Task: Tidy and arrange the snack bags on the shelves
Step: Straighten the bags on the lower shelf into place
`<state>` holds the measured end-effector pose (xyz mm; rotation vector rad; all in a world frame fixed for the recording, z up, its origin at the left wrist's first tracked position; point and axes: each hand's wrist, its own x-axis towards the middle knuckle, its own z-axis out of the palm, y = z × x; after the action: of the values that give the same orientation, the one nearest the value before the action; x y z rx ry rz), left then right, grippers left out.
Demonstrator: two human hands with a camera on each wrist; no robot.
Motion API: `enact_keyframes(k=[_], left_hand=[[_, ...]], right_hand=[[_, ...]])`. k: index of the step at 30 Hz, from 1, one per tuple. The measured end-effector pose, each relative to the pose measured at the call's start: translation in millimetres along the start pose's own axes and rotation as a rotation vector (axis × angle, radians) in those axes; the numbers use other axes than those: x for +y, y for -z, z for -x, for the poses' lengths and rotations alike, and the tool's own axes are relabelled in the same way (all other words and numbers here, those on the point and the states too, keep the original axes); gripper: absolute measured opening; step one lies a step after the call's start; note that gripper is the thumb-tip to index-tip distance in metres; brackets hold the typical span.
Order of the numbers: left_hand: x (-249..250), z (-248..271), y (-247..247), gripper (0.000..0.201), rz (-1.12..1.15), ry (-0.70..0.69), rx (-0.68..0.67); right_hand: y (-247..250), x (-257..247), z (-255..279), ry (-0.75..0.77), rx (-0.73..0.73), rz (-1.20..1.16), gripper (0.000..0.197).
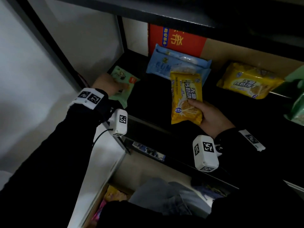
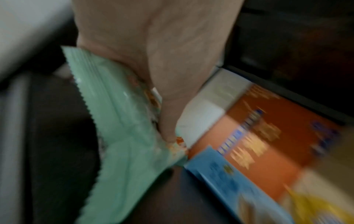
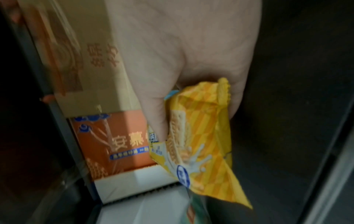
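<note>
My left hand [image 1: 109, 86] grips a pale green snack bag [image 1: 126, 81] at the left end of the dark shelf [image 1: 153, 99]; in the left wrist view the thumb pinches the green bag [image 2: 118, 128] near its crimped edge. My right hand [image 1: 212, 116] holds a yellow biscuit bag [image 1: 185, 97] upright above the shelf's middle, fingers curled round its lower end; the right wrist view shows the yellow bag [image 3: 201, 141] crumpled in the grip. A blue bag [image 1: 177, 65] lies behind it. Another yellow bag [image 1: 250, 79] lies to the right.
A red and brown carton [image 1: 181, 40] stands at the back of the shelf. More green bags [image 1: 296, 106] sit at the far right edge. An upper shelf board [image 1: 148, 10] overhangs. Below, a lower level holds colourful packets [image 1: 113, 196].
</note>
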<state>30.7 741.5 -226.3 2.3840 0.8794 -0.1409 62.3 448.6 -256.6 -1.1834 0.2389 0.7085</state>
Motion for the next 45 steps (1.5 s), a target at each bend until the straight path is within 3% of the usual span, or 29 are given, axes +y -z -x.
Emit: enact_keyframes(k=[4,6,9,12,18,24,29,33,37,41,45], left_hand=[[10.6,19.2,-3.9,0.082,0.009,-0.067,0.18],[6.0,41.4,-4.8,0.076,0.265,-0.076,0.264],[-6.0,95.3,-17.5,0.051,0.773,-0.048,0.262],[-22.3,148.2,-38.7,0.034,1.021,0.013,0.305],[-79.3,249.8,-74.0,0.034,1.117,0.256,0.48],[-145.6,347.4,-105.0,0.034,1.173,0.468,0.683],[-210.8,403.8,-135.9,0.045,1.172,0.662,0.751],[-271.2,422.4,-165.6,0.047,1.172,0.746,0.76],[-341.9,412.6,-224.0,0.047,1.19,0.792,0.758],[-422.0,377.0,-322.9,0.052,1.176,0.832,0.748],[-508.7,326.7,-437.5,0.051,1.174,0.829,0.648]], right_hand=[[-11.3,0.1,-2.3,0.001,-0.051,0.034,0.041],[-19.0,2.1,-0.9,-0.002,-0.103,0.025,0.047],[-33.6,9.0,5.6,-0.015,-0.219,0.02,0.055],[-47.5,20.0,18.5,-0.031,-0.336,0.081,0.055],[-60.3,77.2,53.3,-0.156,-0.552,0.292,0.044],[-86.1,168.9,92.9,-0.331,-0.711,0.431,0.047],[-102.6,246.5,123.6,-0.463,-0.814,0.578,0.056],[-107.3,311.1,130.5,-0.54,-0.826,0.642,0.071],[-98.7,396.4,106.2,-0.585,-0.818,0.672,0.072],[-64.8,504.1,45.4,-0.617,-0.794,0.688,0.066],[-18.8,617.7,-37.0,-0.636,-0.771,0.746,0.042]])
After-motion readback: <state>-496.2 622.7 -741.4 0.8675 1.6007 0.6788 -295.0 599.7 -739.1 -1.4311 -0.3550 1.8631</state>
